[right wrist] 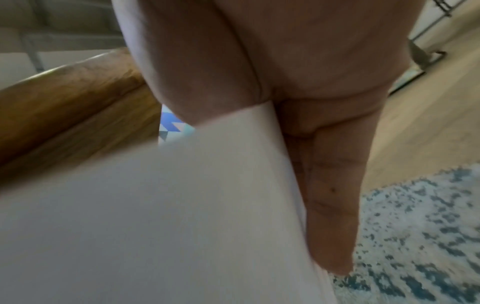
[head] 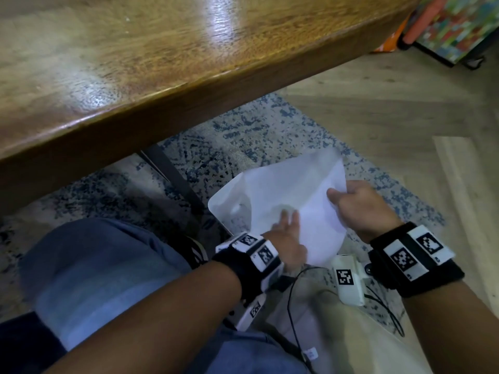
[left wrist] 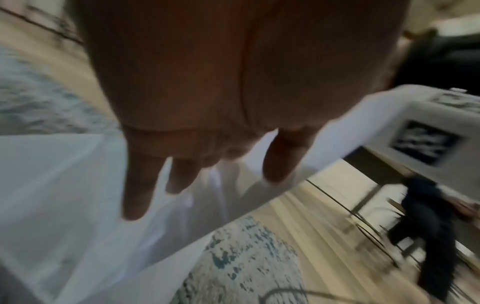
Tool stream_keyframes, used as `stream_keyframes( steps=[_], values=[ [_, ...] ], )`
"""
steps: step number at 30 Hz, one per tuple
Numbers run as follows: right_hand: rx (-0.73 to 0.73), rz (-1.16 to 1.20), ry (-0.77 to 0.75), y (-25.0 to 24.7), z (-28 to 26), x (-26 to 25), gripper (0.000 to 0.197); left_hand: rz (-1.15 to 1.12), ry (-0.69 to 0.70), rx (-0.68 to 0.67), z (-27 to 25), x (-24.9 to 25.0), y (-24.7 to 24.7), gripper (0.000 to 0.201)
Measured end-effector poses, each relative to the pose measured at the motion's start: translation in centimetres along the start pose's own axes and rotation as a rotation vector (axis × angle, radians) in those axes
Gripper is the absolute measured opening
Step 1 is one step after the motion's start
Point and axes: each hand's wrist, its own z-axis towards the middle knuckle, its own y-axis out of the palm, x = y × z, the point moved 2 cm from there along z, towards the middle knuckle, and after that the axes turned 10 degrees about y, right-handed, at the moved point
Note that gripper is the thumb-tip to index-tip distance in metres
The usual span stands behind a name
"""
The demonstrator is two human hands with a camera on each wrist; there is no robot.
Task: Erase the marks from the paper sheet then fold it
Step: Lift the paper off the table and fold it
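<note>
The white paper sheet (head: 283, 190) is held in the air below the table edge, over the rug, and it curves with its left part bent under. Faint grey marks show near its lower left (head: 240, 211). My right hand (head: 340, 195) pinches the sheet's right edge, thumb on top and fingers behind it. My left hand (head: 290, 217) lies with straight fingers flat on the near part of the sheet. In the left wrist view the fingers (left wrist: 137, 185) spread over the paper (left wrist: 64, 195). The right wrist view shows a finger (right wrist: 330, 205) running along the back of the paper (right wrist: 182, 205).
The wooden table (head: 135, 63) fills the upper left, with its dark leg (head: 172, 179) below. A blue-speckled rug (head: 243, 125) and pale wood floor (head: 405, 103) lie underneath. My knee in blue jeans (head: 94, 265) is at lower left. Black cables (head: 291, 292) hang near my wrists.
</note>
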Motion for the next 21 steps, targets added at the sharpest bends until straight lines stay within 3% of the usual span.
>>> stream_keyframes(
  steps=[2, 4, 5, 8, 10, 13, 17, 19, 21],
  values=[
    [-0.031, 0.064, 0.036, -0.1, 0.2, 0.2, 0.033, 0.037, -0.227, -0.051, -0.1, -1.6, -0.8, 0.077],
    [-0.042, 0.082, 0.043, 0.0, 0.4, 0.2, 0.038, 0.003, -0.235, 0.036, -0.6, -2.3, -1.6, 0.079],
    [-0.045, 0.084, 0.046, 0.1, 0.2, 0.0, 0.040, -0.042, -0.128, 0.133, -0.8, -2.0, -1.8, 0.079],
    [-0.028, 0.097, 0.055, 0.7, 0.1, -0.5, 0.046, -0.177, 0.363, 0.378, -2.2, 1.6, -1.6, 0.078],
    [-0.026, 0.141, 0.055, 0.9, -0.2, -0.9, 0.045, -0.264, 0.475, 0.394, -2.6, 3.7, -0.6, 0.076],
    [-0.065, 0.256, 0.096, 1.0, -0.1, -1.1, 0.038, -0.292, 0.368, 0.336, -1.9, 3.2, 0.1, 0.074],
    [-0.071, 0.277, 0.113, 0.6, -0.2, -1.5, 0.033, -0.345, -0.095, 0.138, -0.7, -0.8, -0.4, 0.084],
    [-0.081, 0.252, 0.091, 0.4, -0.2, -1.7, 0.034, -0.438, -0.225, 0.212, -0.4, -2.6, -1.3, 0.088],
    [-0.075, 0.225, 0.080, 0.4, -0.3, -1.9, 0.036, -0.479, -0.113, 0.386, -0.2, -3.2, -1.7, 0.081]
  ],
)
